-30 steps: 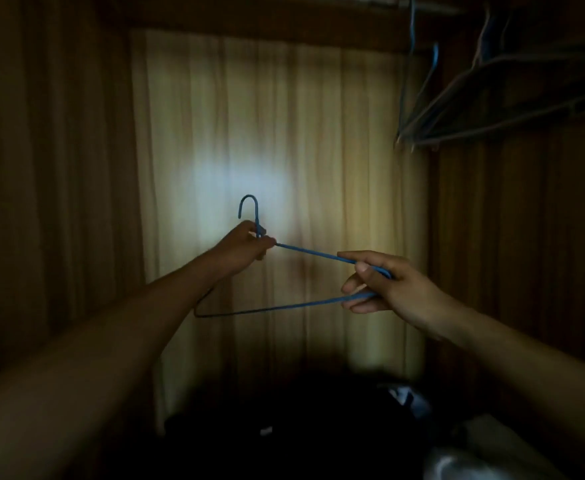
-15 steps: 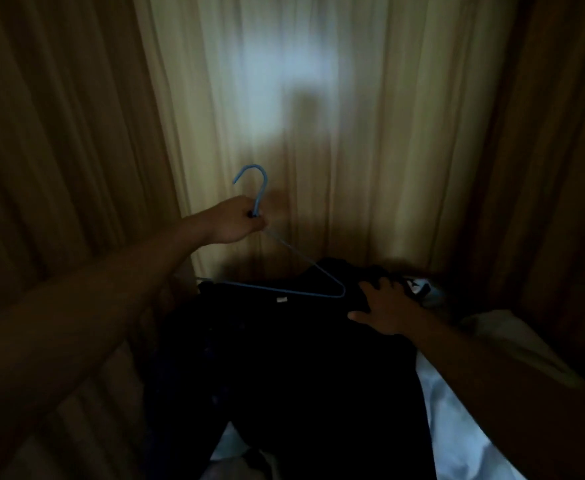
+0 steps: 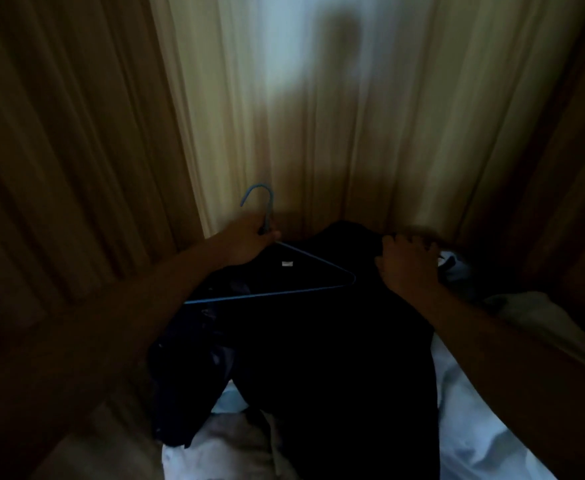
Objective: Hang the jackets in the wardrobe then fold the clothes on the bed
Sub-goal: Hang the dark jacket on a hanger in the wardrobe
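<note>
Black fabric jacket (image 3: 318,358), lying lengthwise on white-sheeted bed (image 3: 474,427), its top at the bed's far edge below beige pleated curtain (image 3: 318,133).
Left hand (image 3: 246,242) grips the neck of a blue wire hanger (image 3: 267,294) above the jacket's upper left. The right hand (image 3: 408,265), apart from it, curls its fingers on the jacket's top edge.
</note>
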